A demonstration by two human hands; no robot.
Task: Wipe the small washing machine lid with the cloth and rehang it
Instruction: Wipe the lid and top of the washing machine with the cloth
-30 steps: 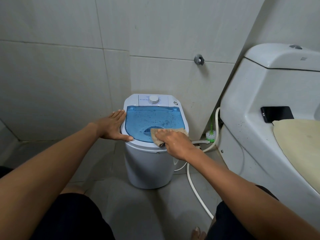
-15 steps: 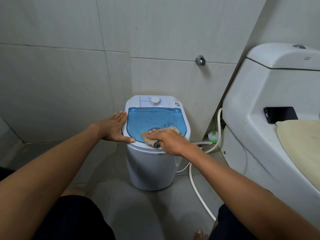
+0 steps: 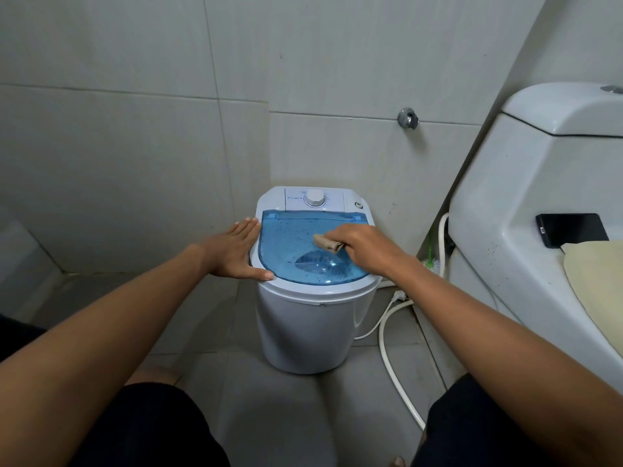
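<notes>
Gripping a bunched tan cloth (image 3: 328, 243), the right hand (image 3: 362, 246) presses it onto the blue see-through lid (image 3: 296, 244) at about 2 o'clock. Left hand (image 3: 236, 252), flat with fingers spread open, rests on the washing machine (image 3: 303, 325) rim at 9 o'clock. Dark specks dot the lid.

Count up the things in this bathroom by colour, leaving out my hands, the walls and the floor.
White: 4 – washing machine body, dial, toilet, hose
Blue: 1 – lid
Black: 1 – phone
Beige or tan: 2 – cloth, toilet seat cover
Green: 1 – brush
Silver: 1 – wall valve
Total: 10
</notes>
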